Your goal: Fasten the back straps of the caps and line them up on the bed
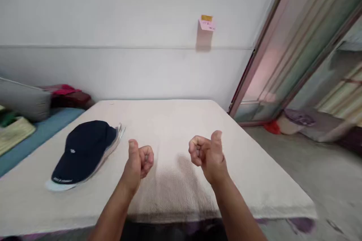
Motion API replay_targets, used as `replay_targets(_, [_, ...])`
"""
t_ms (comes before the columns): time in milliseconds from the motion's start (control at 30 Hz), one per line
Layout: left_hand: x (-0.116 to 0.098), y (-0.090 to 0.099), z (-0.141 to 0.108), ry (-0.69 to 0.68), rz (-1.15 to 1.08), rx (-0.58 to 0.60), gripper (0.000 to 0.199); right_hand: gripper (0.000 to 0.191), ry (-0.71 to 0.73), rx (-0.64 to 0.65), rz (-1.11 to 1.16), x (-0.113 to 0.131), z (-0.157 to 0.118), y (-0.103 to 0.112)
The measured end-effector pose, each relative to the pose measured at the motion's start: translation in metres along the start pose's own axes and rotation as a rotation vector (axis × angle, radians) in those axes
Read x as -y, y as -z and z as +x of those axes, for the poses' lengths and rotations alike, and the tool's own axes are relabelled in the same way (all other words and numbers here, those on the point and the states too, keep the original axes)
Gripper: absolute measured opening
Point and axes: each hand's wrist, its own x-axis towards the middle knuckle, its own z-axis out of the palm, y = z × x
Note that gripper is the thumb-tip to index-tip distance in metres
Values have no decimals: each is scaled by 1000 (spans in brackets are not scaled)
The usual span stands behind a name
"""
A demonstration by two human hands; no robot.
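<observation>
My left hand (139, 161) is held over the table, thumb up and fingers curled into a fist with nothing in it. To its right, my right hand (208, 154) makes the same shape, thumb raised and fingers curled in loosely around no object. A navy baseball cap (86, 148) rests left of my left hand, its brim toward the near left. Paler headwear (60, 186) shows beneath it, mostly hidden by the navy cap. Neither hand touches the caps.
A cream cloth covers the table (166, 120). Behind it stands a white wall (127, 71) with a taped pink paper (207, 25). A blue bench (53, 120) with a grey cushion (24, 98) is at left. Sliding glass doors (263, 83) stand at right.
</observation>
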Motion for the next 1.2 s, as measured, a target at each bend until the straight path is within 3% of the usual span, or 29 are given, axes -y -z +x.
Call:
replay_targets(167, [-17, 3, -12, -34, 8, -11, 76, 79, 31, 25, 1, 15, -6, -8])
replay_targets(367, [-29, 3, -18, -59, 6, -16, 76, 80, 36, 34, 11, 16, -6, -14])
replay_targets(800, [-23, -2, 1, -48, -32, -27, 76, 79, 16, 34, 8, 1, 12, -7])
replay_targets(1000, [3, 2, 22, 26, -37, -69, 70, 76, -22, 27, 10, -25, 22, 1])
replay_targets(1100, [35, 9, 36, 88, 85, -139, 54, 71, -93, 24, 0, -50, 30, 5])
replay_targets(1200, [79, 20, 46, 187, 215, -196, 35, 53, -226, 5, -120, -91, 39, 12])
